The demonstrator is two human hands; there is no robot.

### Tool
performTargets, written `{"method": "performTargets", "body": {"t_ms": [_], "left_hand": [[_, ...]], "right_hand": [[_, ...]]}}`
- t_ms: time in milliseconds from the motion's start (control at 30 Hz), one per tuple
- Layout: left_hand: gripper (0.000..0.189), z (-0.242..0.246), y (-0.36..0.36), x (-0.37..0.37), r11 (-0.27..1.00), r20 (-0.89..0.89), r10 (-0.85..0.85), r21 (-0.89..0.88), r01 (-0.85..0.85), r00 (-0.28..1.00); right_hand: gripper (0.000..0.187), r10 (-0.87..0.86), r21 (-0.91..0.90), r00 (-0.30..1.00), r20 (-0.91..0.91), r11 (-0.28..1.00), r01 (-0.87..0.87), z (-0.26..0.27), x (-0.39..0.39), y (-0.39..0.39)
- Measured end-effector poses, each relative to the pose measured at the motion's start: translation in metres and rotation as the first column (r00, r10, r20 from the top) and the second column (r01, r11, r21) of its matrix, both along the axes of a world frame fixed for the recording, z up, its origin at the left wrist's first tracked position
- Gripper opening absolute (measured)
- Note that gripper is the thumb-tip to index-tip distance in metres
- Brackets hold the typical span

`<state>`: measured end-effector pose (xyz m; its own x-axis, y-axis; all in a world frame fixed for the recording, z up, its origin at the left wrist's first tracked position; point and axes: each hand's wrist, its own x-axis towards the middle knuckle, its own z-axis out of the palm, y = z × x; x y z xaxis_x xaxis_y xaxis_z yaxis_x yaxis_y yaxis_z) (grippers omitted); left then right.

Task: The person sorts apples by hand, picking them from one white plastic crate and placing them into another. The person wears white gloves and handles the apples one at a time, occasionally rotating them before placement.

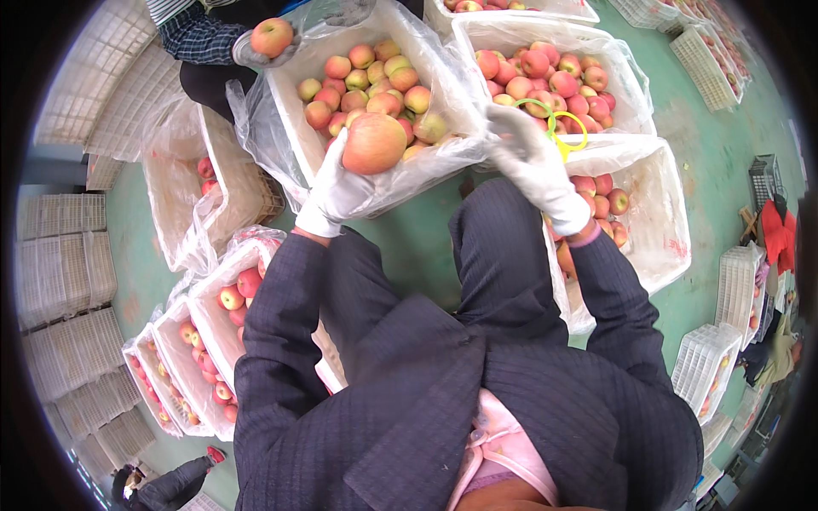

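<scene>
My left hand (342,185), in a white glove, holds a large orange-red apple (374,144) above the near left part of a plastic-lined crate (291,137) of apples. In a white glove too, my right hand (533,160) is raised over the crate's right corner with its fingers apart, a little blurred. A green ring (542,104) and a yellow ring (571,135) show right beside its fingers, over the crate (639,96) of red apples; whether the hand touches them I cannot tell. Below that crate, another lined crate (658,217) with apples lies partly behind my right forearm.
A co-worker's gloved hand (255,54) holds an apple (272,37) at the upper left. Lined crates (204,313) of apples stand at the lower left, and a lined crate (185,223) with a few apples above them. Stacked crates (61,268) line the left; another person (172,488) is at the lower left.
</scene>
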<state>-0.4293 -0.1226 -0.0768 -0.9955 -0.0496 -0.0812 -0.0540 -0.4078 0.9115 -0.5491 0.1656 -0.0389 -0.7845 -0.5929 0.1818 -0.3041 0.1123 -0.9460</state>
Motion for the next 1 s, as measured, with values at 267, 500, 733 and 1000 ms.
{"method": "performTargets", "body": {"t_ms": [267, 500, 733, 1000], "left_hand": [[0.049, 0.021, 0.075, 0.013, 0.967, 0.052, -0.226, 0.132, 0.218, 0.973], [0.044, 0.031, 0.033, -0.015, 0.881, 0.239, -0.362, -0.227, 0.414, 0.901], [0.042, -0.058, -0.071, -0.056, 0.672, 0.336, 0.18, -0.729, 0.134, 0.925], [0.07, -0.143, -0.027, -0.1, 0.296, 0.438, -0.093, -0.845, 0.445, 0.894]], "right_hand": [[0.084, 0.458, 0.111, 0.757, -0.466, 0.879, -0.463, 0.041, 0.039, -0.037], [0.075, -0.074, -0.002, 0.997, 0.016, 0.997, 0.074, 0.0, 0.034, 0.055], [0.068, -0.492, 0.76, 0.868, -0.062, 0.541, 0.361, -0.143, 0.002, 0.185], [0.07, -0.5, 0.78, 0.864, -0.062, 0.516, 0.354, -0.216, 0.027, 0.239]]}}
